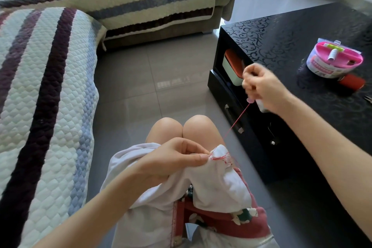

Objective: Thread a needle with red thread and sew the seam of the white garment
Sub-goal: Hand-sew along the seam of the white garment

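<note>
A person sits with bare knees (pixel 181 125) above a grey tiled floor (pixel 151 78). On the left runs a sofa (pixel 50 86) under a quilted cover striped cream, blue and dark purple. Close on the right stands a glossy black counter (pixel 281 32) with a scrollwork pattern, and a metal-handled drawer (pixel 233 119) low in its front.

On the counter sits a round sewing kit (pixel 334 66) with a pink lid. A white spool (pixel 332 54) lies in the lid's tray and a red spool (pixel 352 83) lies just beside the kit. In the counter's open shelf is a white box (pixel 231 68) with an orange-red lid, partly hidden by the raised hand.

The white garment (pixel 211 183), soft and crumpled, lies on the lap. The left grip (pixel 173 159) pinches a fold of it beside loose red stitches. The red thread (pixel 237 119) runs taut from that fold up to the right grip (pixel 261 86), whose curled fingers hold its upper end. The needle is too small to make out.
</note>
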